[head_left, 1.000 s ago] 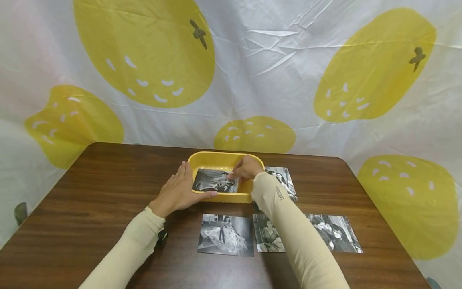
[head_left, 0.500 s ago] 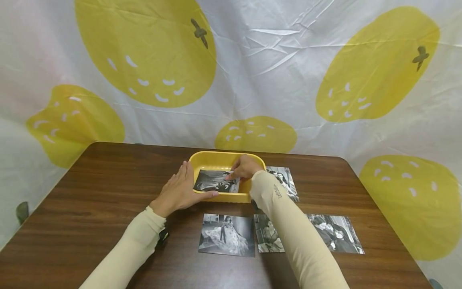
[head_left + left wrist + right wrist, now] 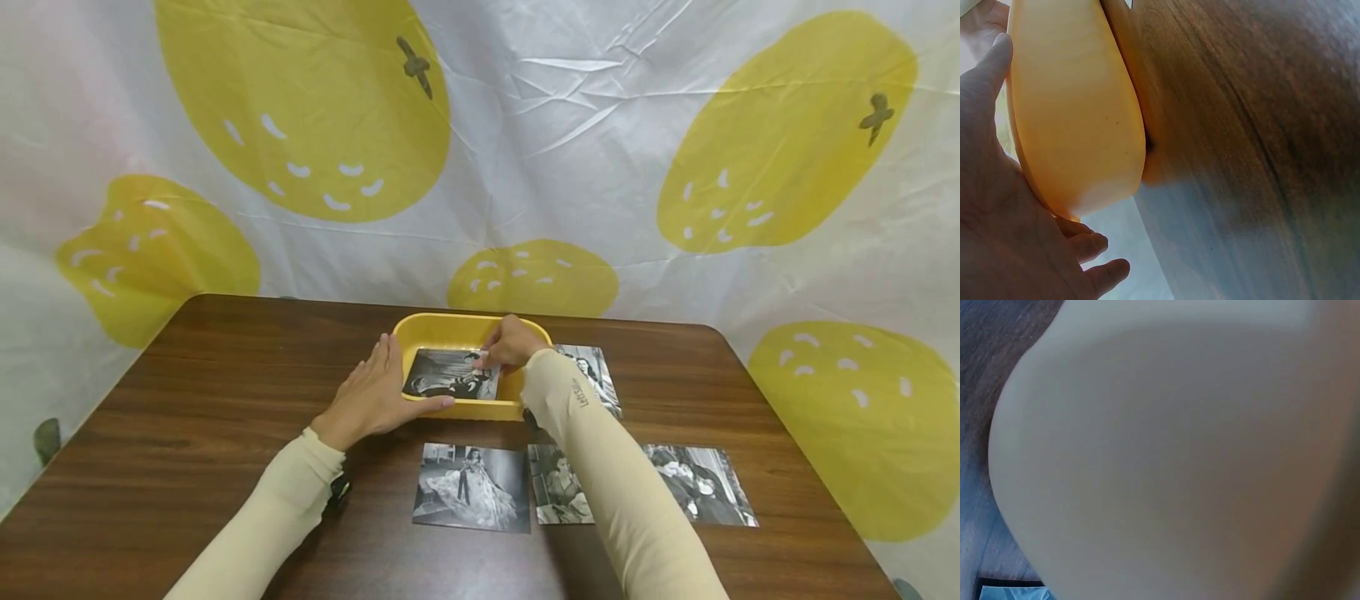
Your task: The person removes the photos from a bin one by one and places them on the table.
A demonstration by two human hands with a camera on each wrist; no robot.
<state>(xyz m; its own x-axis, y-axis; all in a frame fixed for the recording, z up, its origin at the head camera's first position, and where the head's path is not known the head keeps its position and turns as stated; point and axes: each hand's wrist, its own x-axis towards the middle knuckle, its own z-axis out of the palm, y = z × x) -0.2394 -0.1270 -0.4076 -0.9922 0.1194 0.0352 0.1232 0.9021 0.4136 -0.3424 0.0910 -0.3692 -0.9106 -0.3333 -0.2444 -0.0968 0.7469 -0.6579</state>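
A yellow plastic tray stands near the back edge of the table. Inside it is a black-and-white photo, whose right edge my right hand pinches between thumb and fingers. My left hand rests against the tray's left front corner, fingers straight along the left side and thumb along the front rim. The left wrist view shows that palm and thumb touching the tray wall. A pale sleeve blocks most of the right wrist view, so the right fingers are hidden there.
More black-and-white photos lie on the brown table: a woman in a wide gown, one partly under the right arm, a couple, and another right of the tray. A lemon-print cloth hangs behind.
The right hand has shifted slightly up, and the far edge of the photo in the tray sits a little higher than half a second ago. The left hand stays put.
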